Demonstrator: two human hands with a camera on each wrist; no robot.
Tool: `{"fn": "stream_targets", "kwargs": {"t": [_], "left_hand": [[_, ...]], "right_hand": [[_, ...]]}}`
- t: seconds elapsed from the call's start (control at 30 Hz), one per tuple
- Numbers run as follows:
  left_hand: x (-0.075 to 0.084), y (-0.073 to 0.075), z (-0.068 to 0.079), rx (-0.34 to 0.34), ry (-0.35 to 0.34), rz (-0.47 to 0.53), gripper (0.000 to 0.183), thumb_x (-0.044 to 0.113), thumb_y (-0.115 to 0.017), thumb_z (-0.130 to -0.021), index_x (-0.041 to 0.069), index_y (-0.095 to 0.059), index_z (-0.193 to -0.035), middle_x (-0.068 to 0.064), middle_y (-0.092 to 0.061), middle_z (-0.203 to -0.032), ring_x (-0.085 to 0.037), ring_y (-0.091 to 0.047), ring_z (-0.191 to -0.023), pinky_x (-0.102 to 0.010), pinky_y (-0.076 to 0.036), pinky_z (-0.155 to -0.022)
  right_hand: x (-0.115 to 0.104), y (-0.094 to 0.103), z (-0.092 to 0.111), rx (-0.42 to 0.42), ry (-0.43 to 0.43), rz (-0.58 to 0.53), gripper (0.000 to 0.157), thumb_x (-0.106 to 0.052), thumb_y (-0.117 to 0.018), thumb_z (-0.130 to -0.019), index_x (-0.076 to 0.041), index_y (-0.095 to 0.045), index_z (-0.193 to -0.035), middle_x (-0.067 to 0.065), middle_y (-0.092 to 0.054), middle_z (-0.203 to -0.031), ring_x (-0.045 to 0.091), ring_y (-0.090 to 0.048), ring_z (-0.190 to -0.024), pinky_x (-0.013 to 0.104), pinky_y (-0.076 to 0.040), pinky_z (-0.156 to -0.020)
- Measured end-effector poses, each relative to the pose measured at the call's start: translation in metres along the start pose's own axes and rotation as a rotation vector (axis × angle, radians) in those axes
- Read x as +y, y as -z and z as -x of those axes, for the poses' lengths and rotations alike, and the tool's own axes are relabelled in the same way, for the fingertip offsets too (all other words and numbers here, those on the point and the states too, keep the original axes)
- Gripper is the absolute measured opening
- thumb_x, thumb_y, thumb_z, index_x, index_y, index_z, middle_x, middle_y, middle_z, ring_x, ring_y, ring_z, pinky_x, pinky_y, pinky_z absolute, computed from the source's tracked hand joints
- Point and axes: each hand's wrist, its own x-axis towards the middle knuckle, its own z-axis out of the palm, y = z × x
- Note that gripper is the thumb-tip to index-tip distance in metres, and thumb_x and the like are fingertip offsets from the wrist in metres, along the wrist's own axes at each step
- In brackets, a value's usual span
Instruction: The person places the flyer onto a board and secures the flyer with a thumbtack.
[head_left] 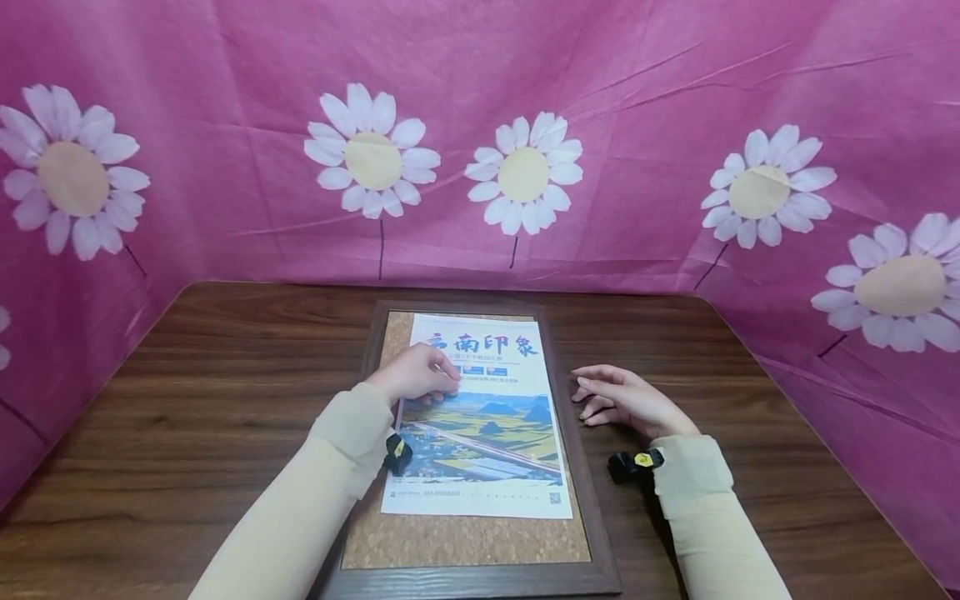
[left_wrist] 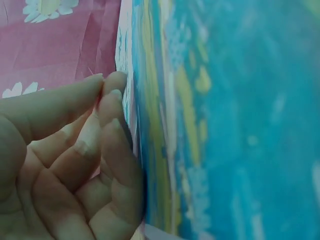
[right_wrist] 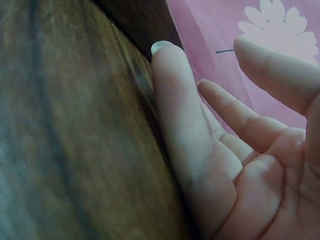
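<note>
A printed poster (head_left: 480, 450) with large Chinese characters and a colourful field landscape lies on a cork board (head_left: 465, 546) in a dark wooden frame (head_left: 581, 500). Over the poster's left part is my left hand (head_left: 416, 373), its fingers loosely bent. The left wrist view shows its fingertips (left_wrist: 116, 97) against or very close to the printed sheet, thumb tip near the index finger; nothing shows between them. To the right of the frame, my right hand (head_left: 626, 400) is at the table with nothing in it. Its fingers (right_wrist: 180, 115) are relaxed and apart from the thumb.
A brown wood-grain table (head_left: 247, 375) carries the board. Pink cloth (head_left: 450, 50) printed with large white daisies hangs behind and along both sides. A small black camera is strapped at each wrist, over pale sleeves (head_left: 300, 492).
</note>
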Motion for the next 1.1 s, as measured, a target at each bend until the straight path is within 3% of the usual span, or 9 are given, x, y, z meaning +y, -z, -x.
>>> {"fn": "stream_targets", "kwargs": {"t": [0.3, 1.1], "left_hand": [[-0.0027, -0.0005, -0.0003, -0.014, 0.027, -0.001, 0.013, 0.011, -0.068, -0.093, 0.002, -0.07, -0.102, -0.008, -0.068, -0.082, -0.014, -0.06, -0.069, -0.027, -0.055, -0.064], [0.0001, 0.0022, -0.0037, -0.067, 0.034, -0.003, 0.015, 0.01, -0.065, -0.095, 0.0, -0.068, -0.105, -0.009, -0.068, -0.088, -0.013, -0.057, -0.067, -0.027, -0.056, -0.067]], "right_hand": [[0.0007, 0.0002, -0.0002, -0.008, 0.007, -0.001, 0.057, -0.021, -0.052, -0.104, 0.01, -0.031, -0.146, 0.005, -0.065, -0.103, 0.012, -0.069, -0.078, 0.032, -0.06, -0.074], [-0.0014, -0.0004, -0.0004, 0.006, -0.012, -0.01, 0.056, -0.021, -0.052, -0.104, 0.009, -0.031, -0.147, 0.003, -0.066, -0.101, 0.011, -0.069, -0.077, 0.03, -0.06, -0.073]]}}
